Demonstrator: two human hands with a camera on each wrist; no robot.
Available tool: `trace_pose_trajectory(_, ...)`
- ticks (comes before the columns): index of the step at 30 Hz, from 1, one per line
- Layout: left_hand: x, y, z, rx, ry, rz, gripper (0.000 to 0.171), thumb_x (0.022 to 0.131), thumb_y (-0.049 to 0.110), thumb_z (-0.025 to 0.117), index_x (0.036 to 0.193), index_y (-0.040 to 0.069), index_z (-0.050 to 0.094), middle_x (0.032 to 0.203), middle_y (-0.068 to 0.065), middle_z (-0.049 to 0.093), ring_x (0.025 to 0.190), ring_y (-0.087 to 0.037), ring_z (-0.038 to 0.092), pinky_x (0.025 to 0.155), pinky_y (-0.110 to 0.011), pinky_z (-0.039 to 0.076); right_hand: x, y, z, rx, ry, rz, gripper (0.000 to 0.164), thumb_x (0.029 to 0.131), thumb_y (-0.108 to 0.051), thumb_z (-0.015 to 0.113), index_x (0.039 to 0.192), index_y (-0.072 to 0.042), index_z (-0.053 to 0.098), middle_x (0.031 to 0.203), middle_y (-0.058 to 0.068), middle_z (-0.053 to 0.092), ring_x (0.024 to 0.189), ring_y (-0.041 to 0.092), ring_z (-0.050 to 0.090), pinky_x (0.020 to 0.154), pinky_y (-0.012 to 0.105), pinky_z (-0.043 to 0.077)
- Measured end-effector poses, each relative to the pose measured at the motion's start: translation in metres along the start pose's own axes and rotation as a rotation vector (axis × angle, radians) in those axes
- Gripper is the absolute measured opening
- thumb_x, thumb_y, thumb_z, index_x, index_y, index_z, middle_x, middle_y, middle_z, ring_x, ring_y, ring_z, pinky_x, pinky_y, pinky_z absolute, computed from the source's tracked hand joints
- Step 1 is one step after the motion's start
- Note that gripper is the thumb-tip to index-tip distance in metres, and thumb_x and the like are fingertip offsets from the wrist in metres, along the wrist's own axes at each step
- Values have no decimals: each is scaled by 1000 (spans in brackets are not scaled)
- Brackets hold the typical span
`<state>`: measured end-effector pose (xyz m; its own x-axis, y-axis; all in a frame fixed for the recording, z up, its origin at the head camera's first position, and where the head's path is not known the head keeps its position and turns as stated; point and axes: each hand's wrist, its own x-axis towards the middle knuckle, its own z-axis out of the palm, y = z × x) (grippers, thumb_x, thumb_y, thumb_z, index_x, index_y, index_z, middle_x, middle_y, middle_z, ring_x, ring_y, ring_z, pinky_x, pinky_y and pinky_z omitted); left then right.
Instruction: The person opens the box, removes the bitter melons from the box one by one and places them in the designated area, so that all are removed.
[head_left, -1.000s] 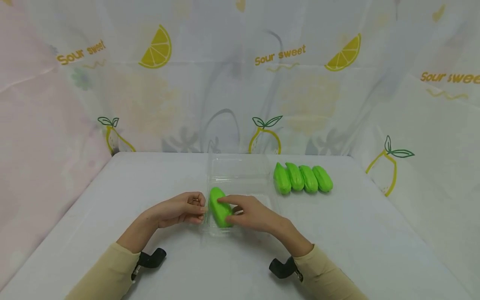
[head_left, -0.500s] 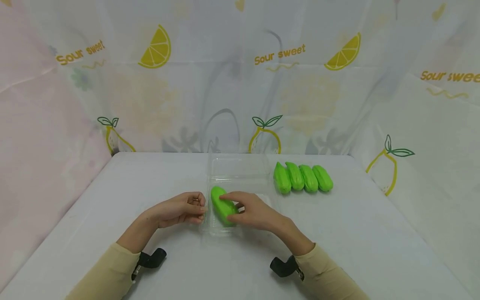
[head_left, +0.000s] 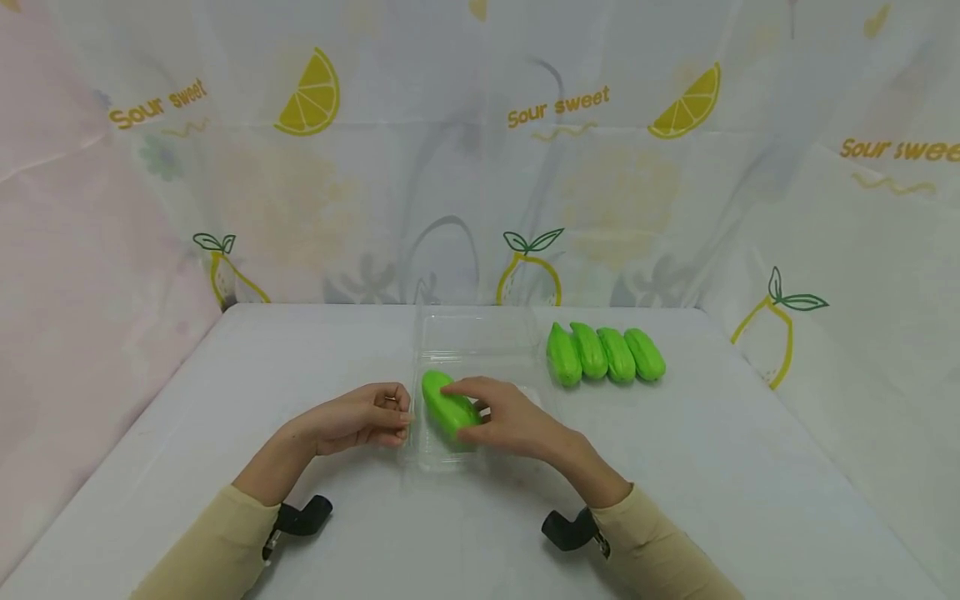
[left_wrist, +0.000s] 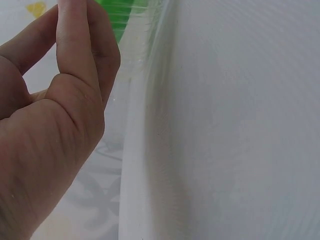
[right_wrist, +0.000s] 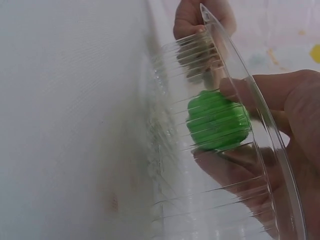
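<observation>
A long, bright green, ridged gourd-like fruit [head_left: 446,411] lies slantwise in the left half of a clear plastic clamshell box [head_left: 442,461]. My right hand [head_left: 517,421] reaches over the box and holds this fruit, thumb on the near part and fingers on the far part. In the right wrist view, the fruit's end [right_wrist: 217,121] shows through the ribbed clear wall, between thumb and fingers. With thumb and fingertips, my left hand [head_left: 360,421] pinches the box's left rim. The left wrist view shows that hand [left_wrist: 60,110] beside the clear wall; its fingertips are cut off.
Several similar green fruits [head_left: 606,357] lie side by side at the table's back right. The box's clear lid [head_left: 480,333] stands raised behind its base. A patterned cloth [head_left: 480,167] hangs along the back of the white table [head_left: 300,350].
The held fruit has shifted slightly right and turned, its near end swinging right. My right hand has moved a little up and right with it. The left hand stays in place.
</observation>
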<state>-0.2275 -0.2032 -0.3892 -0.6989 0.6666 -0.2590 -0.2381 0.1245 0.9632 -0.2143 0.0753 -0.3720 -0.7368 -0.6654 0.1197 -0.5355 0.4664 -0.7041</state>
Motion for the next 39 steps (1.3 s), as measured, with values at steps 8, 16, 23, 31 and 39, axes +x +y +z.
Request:
trace_pose_trajectory(8,0,1,-1,5,2,2,11,99,11,60,99,9,49,86,-1,60,78,-9,64,73,-20,59,-2,1,-7,-19,25,-25,54,88,-12,72,139,-15,55,142,5,57,120,20,58,90,25,55)
trace_pose_trajectory(16,1,-1,-1,-3,3,0,10,99,8,58,99,8,49,85,0,60,78,-9,65,72,-20,60,-5,4,-14,-25,39,-15,54,89,-11,69,141,-15,54,144,6,55,126,22,56,92,29,56)
trace_pose_trajectory(23,2,-2,-2,8,4,-2,10,98,8,59,99,8,49,85,0,59,78,-9,65,72,-20,60,-6,9,-18,-17,66,7,55,89,-10,67,142,-16,53,147,5,53,130,23,54,95,32,56)
trace_pose_trajectory(31,2,-2,-1,13,6,-5,12,98,10,60,99,8,48,86,-2,59,78,-9,65,73,-20,60,-7,10,-21,14,97,12,55,89,-9,65,142,-14,53,146,7,53,127,24,55,95,33,57)
trace_pose_trajectory(39,0,1,1,10,7,-4,10,99,8,58,99,8,49,86,-2,60,78,-10,65,73,-20,60,-9,13,-28,28,134,20,54,89,-8,64,142,-16,53,147,6,52,127,25,55,97,37,56)
